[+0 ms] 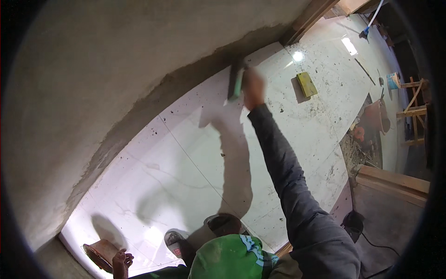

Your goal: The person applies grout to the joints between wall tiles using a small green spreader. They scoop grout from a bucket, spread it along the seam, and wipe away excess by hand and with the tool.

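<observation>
Right-hand fingers: right hand at 1 o'clock, closed round a green-edged tool; motion blur hides the individual fingers.
Left-hand fingers: left hand at 7 o'clock, partly curled beside the brown bucket; whether they grip its rim cannot be told.
Tool position: near 12 o'clock, low by the foot of the wall; its working face and exact kind are not discernible.
Working advice: in this inspector's judgement, the tool's edge is best set flat to the tiled floor, pressed lightly and evenly, and drawn so that the dark specks come away from the wall base rather than into it.
Right-arm pose: dark sleeve runs from 5 o'clock up to 1, nearly straight at the elbow; a long reach, judged to limit fine control.
Left-arm pose: low, mostly out of view.
Bucket: tilted, mouth towards 8 o'clock.
Outlying item: yellow-green block at 2 o'clock, apart from both hands.
</observation>
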A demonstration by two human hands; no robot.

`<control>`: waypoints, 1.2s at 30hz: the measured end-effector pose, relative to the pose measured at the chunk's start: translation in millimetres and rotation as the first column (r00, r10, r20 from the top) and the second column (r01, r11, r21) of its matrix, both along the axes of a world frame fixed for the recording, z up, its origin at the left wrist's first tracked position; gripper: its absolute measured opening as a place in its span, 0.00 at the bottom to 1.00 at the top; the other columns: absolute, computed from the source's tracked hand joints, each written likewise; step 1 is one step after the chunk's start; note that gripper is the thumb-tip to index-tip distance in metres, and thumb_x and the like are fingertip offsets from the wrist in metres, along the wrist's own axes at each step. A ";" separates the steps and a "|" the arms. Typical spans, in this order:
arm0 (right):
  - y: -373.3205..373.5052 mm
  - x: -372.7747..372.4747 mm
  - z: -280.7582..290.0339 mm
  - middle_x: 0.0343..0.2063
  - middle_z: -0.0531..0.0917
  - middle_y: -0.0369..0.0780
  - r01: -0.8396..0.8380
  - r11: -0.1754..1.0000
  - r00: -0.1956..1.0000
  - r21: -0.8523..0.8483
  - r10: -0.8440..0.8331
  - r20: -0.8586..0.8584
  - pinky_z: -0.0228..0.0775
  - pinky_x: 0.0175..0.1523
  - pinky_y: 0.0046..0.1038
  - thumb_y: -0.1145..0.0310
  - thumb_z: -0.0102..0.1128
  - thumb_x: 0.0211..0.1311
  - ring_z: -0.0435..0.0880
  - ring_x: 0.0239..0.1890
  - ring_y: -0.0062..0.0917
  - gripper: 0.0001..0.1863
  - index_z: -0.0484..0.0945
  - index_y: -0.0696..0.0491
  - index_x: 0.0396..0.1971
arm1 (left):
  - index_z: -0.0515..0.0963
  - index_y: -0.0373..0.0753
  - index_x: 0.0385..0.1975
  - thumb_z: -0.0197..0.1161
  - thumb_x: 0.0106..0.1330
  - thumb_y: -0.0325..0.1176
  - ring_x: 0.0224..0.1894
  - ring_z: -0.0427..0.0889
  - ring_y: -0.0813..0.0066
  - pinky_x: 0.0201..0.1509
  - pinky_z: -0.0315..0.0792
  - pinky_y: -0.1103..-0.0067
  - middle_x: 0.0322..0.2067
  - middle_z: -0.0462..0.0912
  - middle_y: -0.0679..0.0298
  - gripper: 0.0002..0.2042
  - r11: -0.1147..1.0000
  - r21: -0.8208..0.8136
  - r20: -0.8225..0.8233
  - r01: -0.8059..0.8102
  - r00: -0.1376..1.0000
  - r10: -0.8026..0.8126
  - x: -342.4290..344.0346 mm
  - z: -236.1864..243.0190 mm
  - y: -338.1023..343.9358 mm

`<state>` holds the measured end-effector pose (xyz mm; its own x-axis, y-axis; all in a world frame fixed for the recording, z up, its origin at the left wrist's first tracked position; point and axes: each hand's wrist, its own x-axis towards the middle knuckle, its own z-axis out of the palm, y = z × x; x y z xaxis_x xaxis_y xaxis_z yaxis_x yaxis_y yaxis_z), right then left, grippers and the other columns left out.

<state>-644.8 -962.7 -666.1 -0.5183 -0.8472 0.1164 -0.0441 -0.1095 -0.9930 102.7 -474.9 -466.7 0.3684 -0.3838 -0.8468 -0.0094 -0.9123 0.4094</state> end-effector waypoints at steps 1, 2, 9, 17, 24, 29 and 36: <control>-1.7 -16.4 -13.9 0.45 0.88 0.48 0.059 0.998 0.995 0.010 -0.058 -0.084 0.78 0.51 0.32 0.77 0.54 0.64 0.87 0.45 0.34 0.19 0.83 0.62 0.54 | 0.75 0.44 0.54 0.65 0.74 0.46 0.38 0.85 0.66 0.38 0.77 0.70 0.35 0.84 0.63 0.17 1.000 0.005 0.009 -0.020 1.000 0.020 0.9 3.4 4.3; -9.8 -35.0 -11.1 0.45 0.88 0.51 0.115 0.983 0.993 0.145 -0.111 -0.032 0.79 0.51 0.36 0.78 0.55 0.62 0.88 0.44 0.40 0.19 0.83 0.61 0.52 | 0.75 0.43 0.55 0.64 0.75 0.45 0.37 0.85 0.66 0.37 0.76 0.71 0.35 0.84 0.62 0.17 0.998 -0.008 0.028 -0.063 0.998 0.063 2.9 10.1 8.3; -98.8 -196.3 -40.5 0.39 0.88 0.41 0.122 0.992 0.794 -0.026 -0.113 -0.598 0.79 0.41 0.33 0.68 0.55 0.69 0.86 0.37 0.27 0.13 0.85 0.55 0.46 | 0.73 0.41 0.55 0.59 0.78 0.42 0.35 0.84 0.70 0.38 0.74 0.74 0.33 0.84 0.62 0.14 0.995 0.075 0.033 -0.058 0.998 0.056 -14.6 7.5 12.5; -20.7 67.5 -52.8 0.34 0.88 0.44 0.201 0.970 0.973 0.140 -0.181 -0.144 0.75 0.37 0.37 0.65 0.55 0.72 0.81 0.29 0.28 0.16 0.85 0.60 0.46 | 0.74 0.39 0.54 0.59 0.77 0.42 0.37 0.84 0.70 0.40 0.74 0.74 0.33 0.83 0.62 0.15 0.998 0.065 0.040 0.006 0.999 -0.009 -59.6 29.0 -38.5; 94.1 276.4 -11.8 0.31 0.83 0.41 -0.026 0.998 0.999 0.064 0.024 0.030 0.71 0.40 0.26 0.70 0.53 0.74 0.78 0.34 0.18 0.17 0.83 0.62 0.54 | 0.75 0.38 0.55 0.57 0.79 0.41 0.38 0.83 0.72 0.45 0.75 0.72 0.35 0.85 0.62 0.15 0.996 -0.038 0.059 0.079 0.995 -0.077 -61.3 20.9 -67.4; 28.2 150.7 50.3 0.41 0.86 0.52 0.175 0.973 0.985 0.152 -0.175 -0.017 0.75 0.47 0.36 0.69 0.55 0.71 0.84 0.39 0.32 0.16 0.81 0.60 0.53 | 0.74 0.36 0.60 0.54 0.80 0.37 0.38 0.84 0.72 0.45 0.75 0.71 0.36 0.84 0.62 0.16 0.999 -0.036 0.101 -0.030 0.994 0.034 -46.3 40.2 -13.5; 77.6 318.5 2.9 0.37 0.86 0.44 -0.026 0.953 0.980 0.301 0.083 -0.181 0.76 0.51 0.31 0.69 0.65 0.67 0.85 0.39 0.31 0.17 0.80 0.62 0.52 | 0.72 0.34 0.61 0.54 0.80 0.37 0.41 0.83 0.72 0.46 0.75 0.74 0.36 0.84 0.63 0.17 1.000 -0.009 0.023 -0.008 1.000 0.008 -74.3 33.0 -17.1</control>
